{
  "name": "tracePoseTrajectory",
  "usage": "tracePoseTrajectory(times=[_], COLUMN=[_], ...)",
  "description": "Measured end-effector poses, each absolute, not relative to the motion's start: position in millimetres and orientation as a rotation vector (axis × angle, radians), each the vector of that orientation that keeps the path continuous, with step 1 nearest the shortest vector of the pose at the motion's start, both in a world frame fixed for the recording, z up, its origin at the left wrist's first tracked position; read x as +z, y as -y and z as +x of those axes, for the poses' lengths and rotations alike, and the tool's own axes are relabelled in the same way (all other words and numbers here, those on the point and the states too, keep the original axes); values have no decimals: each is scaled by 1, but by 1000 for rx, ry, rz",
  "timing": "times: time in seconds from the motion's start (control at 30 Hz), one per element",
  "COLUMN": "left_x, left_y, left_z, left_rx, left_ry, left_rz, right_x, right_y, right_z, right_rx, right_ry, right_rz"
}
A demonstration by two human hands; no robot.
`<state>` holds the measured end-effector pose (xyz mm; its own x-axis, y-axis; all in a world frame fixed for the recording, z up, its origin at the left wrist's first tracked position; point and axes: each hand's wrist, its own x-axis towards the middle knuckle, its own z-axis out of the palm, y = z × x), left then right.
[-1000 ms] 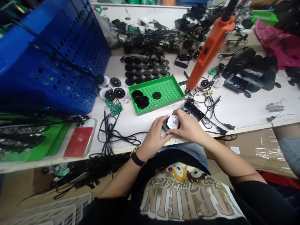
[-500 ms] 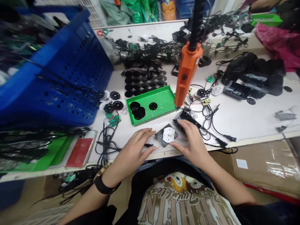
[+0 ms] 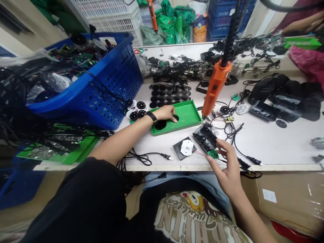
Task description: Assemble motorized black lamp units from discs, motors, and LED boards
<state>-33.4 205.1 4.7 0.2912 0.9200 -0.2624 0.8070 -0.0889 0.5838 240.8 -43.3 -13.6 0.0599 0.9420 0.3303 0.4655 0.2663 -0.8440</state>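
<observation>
My left hand (image 3: 165, 114) reaches into the green perforated tray (image 3: 174, 130), its fingertips closed on a small black disc (image 3: 176, 117). More black discs (image 3: 160, 125) lie under and beside that hand. At the right, my right hand (image 3: 226, 165) has its thumb and fingers around a small green circuit board (image 3: 213, 154). Its index finger touches the edge of an open black plastic housing (image 3: 205, 137). Thin red wires run from the board to a white octagonal plate (image 3: 187, 147), which rests on a dark square piece (image 3: 178, 148).
An orange electric screwdriver (image 3: 215, 88) hangs over the tray's right end. A blue basket (image 3: 101, 87) full of parts stands at left. Black power cords (image 3: 141, 157) lie near the front edge. Black housings (image 3: 268, 101) sit at right. Another person's arm (image 3: 303, 25) shows at top right.
My left hand has moved from beside the square piece up into the tray and onto a disc. My right hand has shifted right and down, uncovering the housing and circuit board. The view has tilted up.
</observation>
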Motion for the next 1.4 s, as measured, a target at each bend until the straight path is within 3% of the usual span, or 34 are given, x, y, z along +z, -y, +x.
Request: tracePoseTrajectory(times=[0.2, 0.5, 0.73, 1.03, 1.4], left_x=[24, 58, 46, 19, 6], left_y=[-187, -62, -13, 1, 14], left_z=[-31, -26, -23, -14, -33], left_rx=[321, 566, 808, 1025, 1064], left_ry=[-1540, -1032, -1110, -1211, -1472], left_rz=[1842, 1437, 2125, 2291, 2338], right_x=[-3, -7, -10, -3, 21], right_y=[37, -9, -6, -1, -32], right_z=[228, 183, 183, 191, 214], right_rx=[669, 1126, 1312, 1197, 692], right_ry=[1552, 1509, 1383, 1481, 1429], right_rz=[-1245, -1072, -1025, -1101, -1177])
